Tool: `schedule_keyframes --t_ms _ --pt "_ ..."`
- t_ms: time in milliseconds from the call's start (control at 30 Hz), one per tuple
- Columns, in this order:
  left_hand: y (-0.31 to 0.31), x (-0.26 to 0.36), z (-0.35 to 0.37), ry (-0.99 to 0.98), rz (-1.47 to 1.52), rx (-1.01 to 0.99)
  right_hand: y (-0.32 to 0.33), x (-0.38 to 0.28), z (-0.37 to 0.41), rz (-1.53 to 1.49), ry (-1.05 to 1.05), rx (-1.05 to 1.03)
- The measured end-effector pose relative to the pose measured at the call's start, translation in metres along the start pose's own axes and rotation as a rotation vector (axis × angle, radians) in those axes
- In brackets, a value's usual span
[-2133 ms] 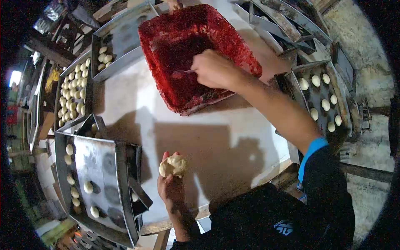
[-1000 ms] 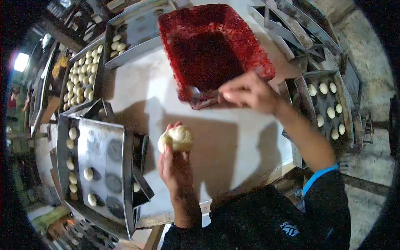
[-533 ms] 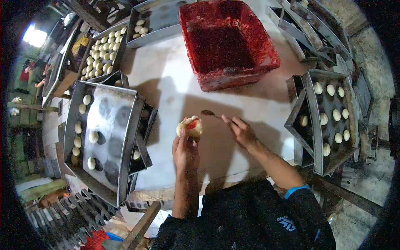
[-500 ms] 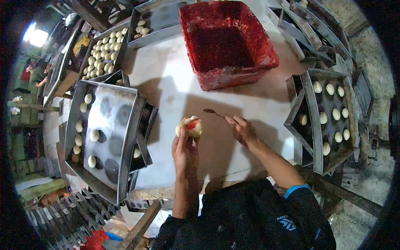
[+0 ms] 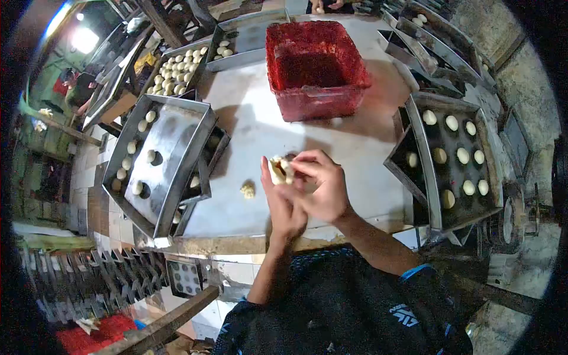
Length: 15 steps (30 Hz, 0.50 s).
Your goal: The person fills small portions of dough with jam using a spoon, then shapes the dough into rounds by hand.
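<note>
In the head view, a pale piece of dough (image 5: 280, 171) with a dark opening in its top is held up over the worktable. My left hand (image 5: 283, 207) is wrapped around its left and lower side. The fingers of my right hand (image 5: 322, 183) are pinched at its right edge and slightly blurred, partly covering the dough. A small crumpled lump of dough (image 5: 248, 189) lies on the white tabletop, left of my hands. Beyond them stands a red tub (image 5: 319, 100), its inside smeared dark red.
A metal tray (image 5: 177, 171) with dough balls rests tilted on other trays at left; another stack, topped by a tray (image 5: 435, 195) of dough balls, stands at right. A full tray of dough balls (image 5: 177, 71) is behind. Another person's hands (image 5: 328, 6) show at the far edge.
The spoon has left my right hand and is not seen now. That hand has moved left onto the dough. A dough lump now shows on the table. The view has shifted.
</note>
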<state>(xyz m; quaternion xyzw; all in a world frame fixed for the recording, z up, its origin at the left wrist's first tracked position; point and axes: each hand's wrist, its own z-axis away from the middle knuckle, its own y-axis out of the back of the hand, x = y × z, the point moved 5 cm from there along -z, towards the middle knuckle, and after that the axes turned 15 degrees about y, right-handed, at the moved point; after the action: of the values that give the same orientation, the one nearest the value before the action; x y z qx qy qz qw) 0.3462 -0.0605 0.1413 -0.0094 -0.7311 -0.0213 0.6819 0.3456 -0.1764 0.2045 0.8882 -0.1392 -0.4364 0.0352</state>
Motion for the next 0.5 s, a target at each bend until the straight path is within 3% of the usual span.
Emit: schedule_keyframes --t_ms 33,100,167,233,300,367,433,500 --pt "-0.007 0.019 0.014 0.098 0.027 -0.078 0.007 -0.033 -0.004 0.289 0.191 -0.122" --pt "-0.012 0.052 0.037 -0.066 -0.177 0.047 0.013 -0.061 0.006 0.206 0.131 -0.040" --pt "-0.014 0.085 0.063 0.043 0.256 0.009 0.030 -0.090 0.014 0.311 0.387 0.010" --pt "-0.005 0.086 0.084 0.064 0.609 -0.142 0.044 -0.109 0.022 0.253 0.482 -0.044" --pt "0.010 0.080 0.104 -0.034 0.498 -0.093 0.053 -0.134 0.033 0.163 0.586 -0.119" --pt "0.016 0.092 0.125 -0.196 0.355 0.018 0.057 -0.135 0.041 0.049 0.159 -0.216" --pt "0.025 0.096 0.148 -0.293 0.163 0.164 0.042 -0.124 0.057 -0.453 -0.238 -0.276" --pt "0.034 0.108 0.168 -0.414 -0.251 0.303 0.028 -0.121 0.074 -0.576 -0.298 -0.290"
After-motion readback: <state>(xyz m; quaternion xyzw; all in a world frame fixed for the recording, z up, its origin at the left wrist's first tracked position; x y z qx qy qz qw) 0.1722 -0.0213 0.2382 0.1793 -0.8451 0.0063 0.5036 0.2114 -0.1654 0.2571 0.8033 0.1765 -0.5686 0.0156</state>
